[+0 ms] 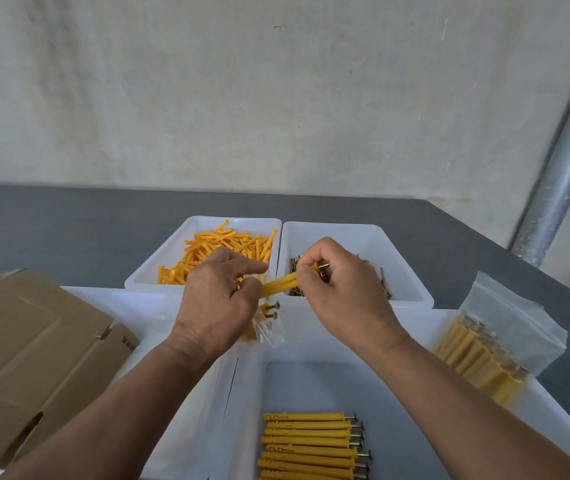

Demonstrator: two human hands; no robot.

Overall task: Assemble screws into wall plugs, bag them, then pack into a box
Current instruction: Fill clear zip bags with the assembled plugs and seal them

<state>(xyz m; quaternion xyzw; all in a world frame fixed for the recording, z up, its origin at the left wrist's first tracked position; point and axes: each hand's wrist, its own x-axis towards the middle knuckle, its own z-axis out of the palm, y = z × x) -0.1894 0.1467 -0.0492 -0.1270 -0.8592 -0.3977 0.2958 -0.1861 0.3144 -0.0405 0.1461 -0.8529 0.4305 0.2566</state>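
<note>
My right hand [339, 289] grips a few assembled yellow plugs with screws [281, 284], their screw heads poking out past the fingers. My left hand [217, 299] holds a small clear plastic bag [268, 327] that has several plug-and-screw sets inside; the plug tips point at the bag's mouth. Behind the hands, one white tray holds loose yellow wall plugs [221, 244] and the white tray beside it holds loose screws [384, 282]. A row of assembled plugs [311, 445] lies in the near white tray [252, 410].
A flattened cardboard box [30, 358] lies at the left. At the right, filled bags of plugs [477, 358] sit under a stack of empty clear bags [515, 323]. The grey table [68, 230] ends at a wall; a metal pole [564, 174] stands at the right.
</note>
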